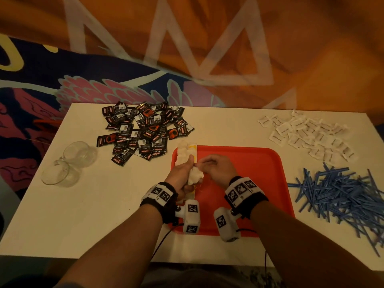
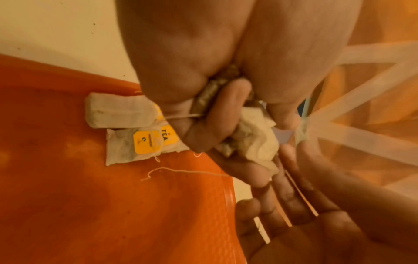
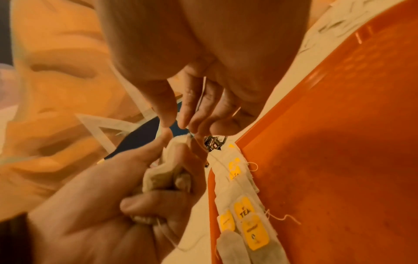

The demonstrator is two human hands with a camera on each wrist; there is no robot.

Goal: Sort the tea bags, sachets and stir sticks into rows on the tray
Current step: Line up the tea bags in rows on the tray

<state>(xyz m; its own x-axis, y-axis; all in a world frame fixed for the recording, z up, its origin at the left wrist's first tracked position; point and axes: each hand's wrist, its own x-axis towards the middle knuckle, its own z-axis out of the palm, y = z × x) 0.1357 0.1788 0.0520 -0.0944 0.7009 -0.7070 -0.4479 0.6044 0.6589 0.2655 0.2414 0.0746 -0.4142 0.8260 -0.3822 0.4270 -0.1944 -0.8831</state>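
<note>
A red tray [image 1: 249,163] lies on the white table. Several tea bags with yellow tags [image 1: 187,151] lie in a row along the tray's left edge, also seen as tea bags [image 2: 126,128] and a row of tea bags [image 3: 244,210]. My left hand [image 1: 182,173] hovers over that edge and grips a crumpled bunch of tea bags [image 1: 195,175], its fingers curled round the bunch [image 2: 255,142]. My right hand [image 1: 214,165] meets it from the right. Its thumb and fingertips [image 3: 178,125] pinch a thin tea bag string at the top of the bunch [image 3: 162,171].
A pile of black sachets [image 1: 143,132] lies at the back left and white sachets [image 1: 307,136] at the back right. A heap of blue stir sticks [image 1: 342,194] lies right of the tray. Two glass cups [image 1: 68,163] stand at the left.
</note>
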